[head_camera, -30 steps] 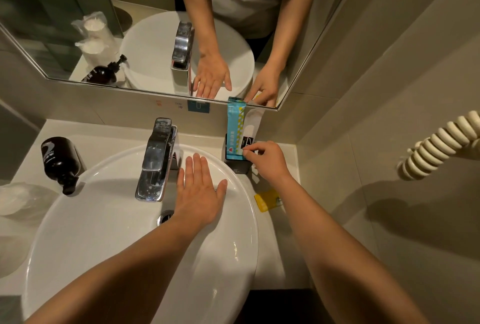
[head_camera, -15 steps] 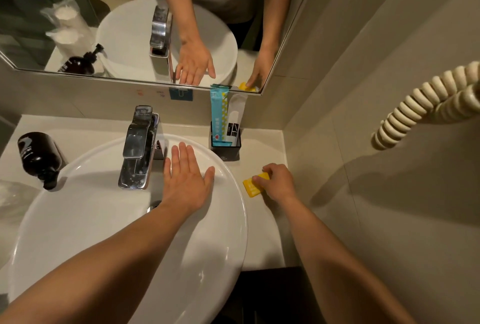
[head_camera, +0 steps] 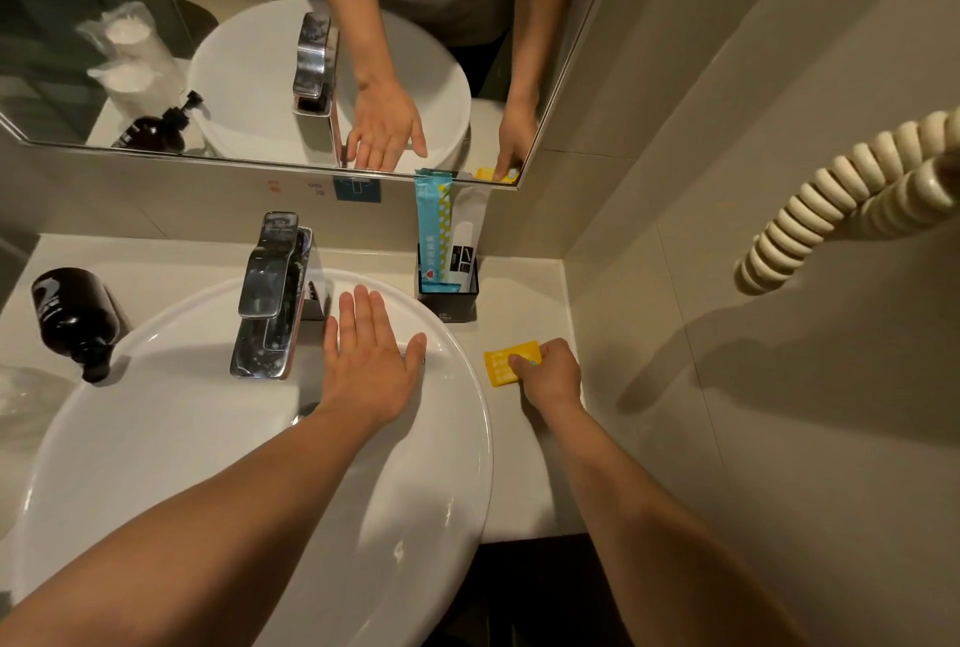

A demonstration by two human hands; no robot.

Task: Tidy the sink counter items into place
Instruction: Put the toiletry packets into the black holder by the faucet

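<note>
A small yellow packet (head_camera: pixel 501 365) lies flat on the beige counter (head_camera: pixel 524 480) to the right of the white basin (head_camera: pixel 218 444). My right hand (head_camera: pixel 550 376) pinches the packet's right edge between thumb and fingers. Behind it a black square holder (head_camera: pixel 448 303) stands by the wall, holding a tall blue packet (head_camera: pixel 430 236) and a white packet (head_camera: pixel 466 246) upright. My left hand (head_camera: pixel 371 360) rests flat, fingers spread, on the basin's back rim, holding nothing.
A chrome tap (head_camera: pixel 270 293) stands at the basin's back. A black pump bottle (head_camera: pixel 75 319) lies on its side at the left, next to clear plastic wrap (head_camera: pixel 21 402). A coiled cream cord (head_camera: pixel 852 199) hangs at the right wall. A mirror (head_camera: pixel 260 49) rises behind.
My right hand left the packets in the black holder, came down toward me to the counter and took hold of the yellow packet. My left hand stayed on the basin rim.
</note>
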